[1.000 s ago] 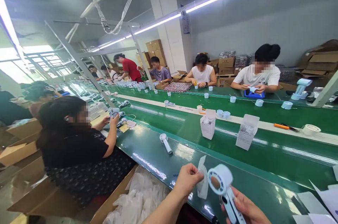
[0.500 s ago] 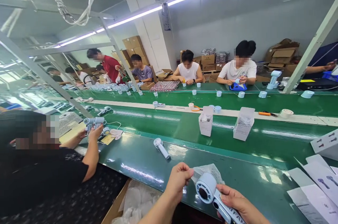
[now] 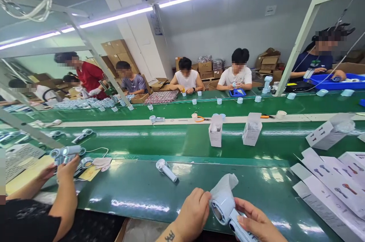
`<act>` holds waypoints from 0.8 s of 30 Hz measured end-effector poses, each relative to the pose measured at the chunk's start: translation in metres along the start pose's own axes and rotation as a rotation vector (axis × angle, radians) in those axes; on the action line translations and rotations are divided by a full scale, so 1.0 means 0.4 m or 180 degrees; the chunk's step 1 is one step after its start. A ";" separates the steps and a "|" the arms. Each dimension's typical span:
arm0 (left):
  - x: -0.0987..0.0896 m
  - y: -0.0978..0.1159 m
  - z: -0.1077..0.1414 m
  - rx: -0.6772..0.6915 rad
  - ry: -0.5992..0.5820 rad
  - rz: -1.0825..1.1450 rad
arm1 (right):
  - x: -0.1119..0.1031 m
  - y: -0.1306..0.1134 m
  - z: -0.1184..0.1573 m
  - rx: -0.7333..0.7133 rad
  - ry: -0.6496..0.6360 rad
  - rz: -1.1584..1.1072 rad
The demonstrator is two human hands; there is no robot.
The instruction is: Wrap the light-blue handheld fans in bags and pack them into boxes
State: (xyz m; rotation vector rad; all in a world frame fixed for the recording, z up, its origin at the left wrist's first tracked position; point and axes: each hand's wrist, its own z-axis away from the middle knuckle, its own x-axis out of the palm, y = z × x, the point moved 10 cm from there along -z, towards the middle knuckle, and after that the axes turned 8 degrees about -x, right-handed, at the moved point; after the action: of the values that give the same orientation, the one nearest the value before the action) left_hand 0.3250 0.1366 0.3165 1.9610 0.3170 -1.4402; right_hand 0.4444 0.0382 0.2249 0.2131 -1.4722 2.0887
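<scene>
A light-blue handheld fan (image 3: 221,207) is held over the near desk (image 3: 128,185), a thin translucent bag (image 3: 227,185) partly covering its head. The right grip (image 3: 256,219) is closed around the fan's handle (image 3: 241,228); the left grip (image 3: 194,211) pinches the bag's edge beside the head. 1 other fan (image 3: 167,171) lies on the desk, to the left. Beyond, 2 open white boxes (image 3: 216,137) stand upright on a green belt (image 3: 159,143); printed white cartons (image 3: 332,196) lie at right. At far left, a co-worker's 2 hands (image 3: 67,166) hold light-blue devices (image 3: 63,152).
</scene>
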 end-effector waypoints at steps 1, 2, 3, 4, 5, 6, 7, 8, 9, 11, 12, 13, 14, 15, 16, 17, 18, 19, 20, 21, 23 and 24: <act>0.006 -0.008 -0.012 -0.0194 -0.0006 0.0134 | -0.004 -0.005 0.001 -0.0119 0.0037 0.0060; 0.012 -0.011 -0.025 -0.0370 -0.0009 0.0365 | -0.010 -0.010 0.001 -0.0227 0.0085 0.0141; 0.015 -0.006 -0.039 -0.0478 -0.0007 0.0641 | -0.016 -0.011 0.001 -0.0288 0.0134 0.0212; 0.016 0.007 -0.051 -0.0482 -0.0008 0.0890 | -0.021 -0.007 0.001 -0.0280 0.0165 0.0239; 0.015 0.026 -0.060 -0.0388 -0.0017 0.1045 | -0.025 -0.002 0.002 -0.0224 0.0163 0.0217; 0.013 0.050 -0.065 -0.0214 -0.0038 0.1068 | -0.029 0.003 0.004 -0.0148 0.0144 0.0160; 0.012 0.075 -0.065 0.0004 -0.0072 0.0967 | -0.035 0.005 0.007 -0.0068 0.0135 0.0078; 0.014 0.096 -0.060 0.0202 -0.0110 0.0795 | -0.045 0.005 0.011 -0.0005 0.0148 -0.0018; 0.018 0.110 -0.052 0.0324 -0.0139 0.0597 | -0.057 0.001 0.015 0.0027 0.0192 -0.0108; 0.034 0.121 -0.038 0.0309 -0.0139 0.0251 | -0.092 -0.011 0.020 0.0030 0.0361 -0.0204; 0.046 0.131 -0.033 0.0277 -0.0123 0.0136 | -0.109 -0.015 0.020 0.0026 0.0450 -0.0234; 0.061 0.148 -0.032 0.0293 -0.0121 0.0074 | -0.124 -0.017 0.018 0.0007 0.0512 -0.0265; 0.079 0.175 -0.034 0.0368 -0.0145 0.0061 | -0.135 -0.021 0.014 -0.0049 0.0545 -0.0295; 0.101 0.209 -0.039 0.0496 -0.0217 0.0101 | -0.144 -0.025 0.007 -0.0129 0.0552 -0.0327; 0.124 0.247 -0.048 0.0631 -0.0332 0.0189 | -0.150 -0.029 0.000 -0.0225 0.0537 -0.0368; 0.148 0.279 -0.060 0.0690 -0.0479 0.0326 | -0.158 -0.029 -0.007 -0.0259 0.0530 -0.0432; 0.170 0.298 -0.077 0.0586 -0.0644 0.0493 | -0.167 -0.025 -0.011 -0.0218 0.0546 -0.0514; 0.194 0.303 -0.097 0.0322 -0.0831 0.0677 | -0.179 -0.017 -0.013 -0.0112 0.0588 -0.0618; 0.221 0.299 -0.114 -0.0014 -0.1070 0.0867 | -0.194 -0.006 -0.011 0.0048 0.0653 -0.0727; 0.248 0.294 -0.125 -0.0324 -0.1324 0.1049 | -0.210 0.005 -0.005 0.0216 0.0724 -0.0832; 0.288 0.287 -0.139 -0.0793 -0.1704 0.1345 | -0.246 0.020 0.015 0.0466 0.0861 -0.0964; 0.297 0.285 -0.148 -0.0939 -0.1748 0.1480 | -0.259 0.025 0.024 0.0555 0.0848 -0.0918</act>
State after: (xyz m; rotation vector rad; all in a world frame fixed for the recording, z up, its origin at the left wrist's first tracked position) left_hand 0.4755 0.0674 0.2603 1.2338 -0.1609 -1.4478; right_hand 0.5229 -0.0098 0.1750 0.1921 -1.0388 1.9244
